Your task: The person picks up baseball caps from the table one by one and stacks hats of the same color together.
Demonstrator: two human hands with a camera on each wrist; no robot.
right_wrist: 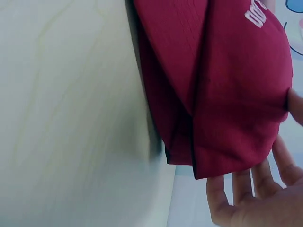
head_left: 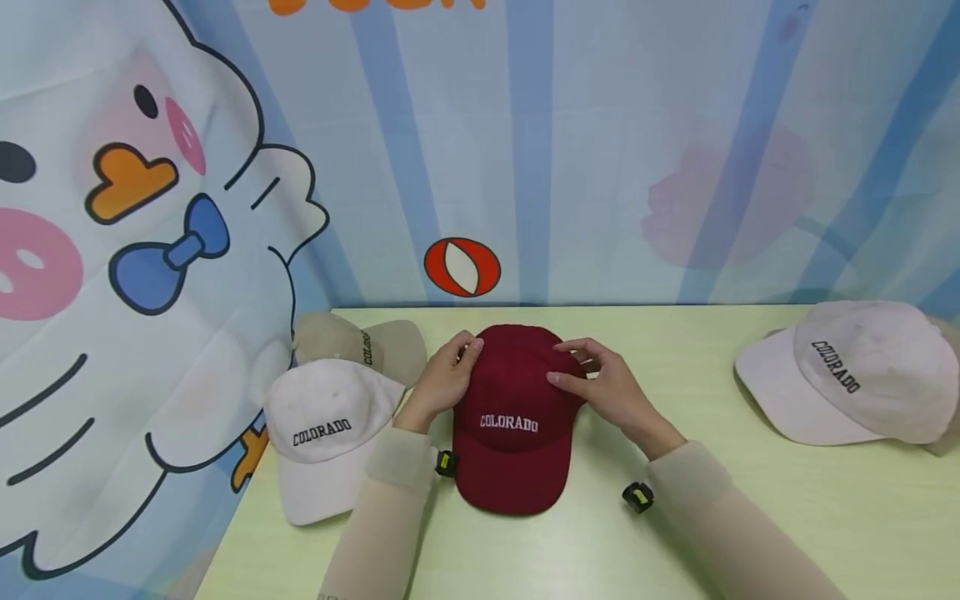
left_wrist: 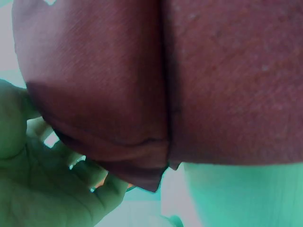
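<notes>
A dark red baseball cap (head_left: 513, 379) with white COLORADO lettering lies mid-table, brim toward me. My left hand (head_left: 438, 379) holds the left side of its crown between thumb and fingers. On the right side, my right hand (head_left: 617, 392) grips the crown, thumb in front and fingers bent at the back. The left wrist view shows the red cloth (left_wrist: 94, 71) close up, with the left hand (left_wrist: 52, 184) at its edge. Seen from the right wrist, the right fingers (right_wrist: 261, 177) touch the crown's rear edge; the brim's tip lies out of that view.
Left of the red cap, a white cap (head_left: 330, 417) overlaps a beige cap (head_left: 397, 346). Another white cap (head_left: 862, 375) sits at the far right, with a beige cap (head_left: 951, 417) partly behind it. A printed cloth (head_left: 600, 167) hangs beyond the pale table (head_left: 675, 333).
</notes>
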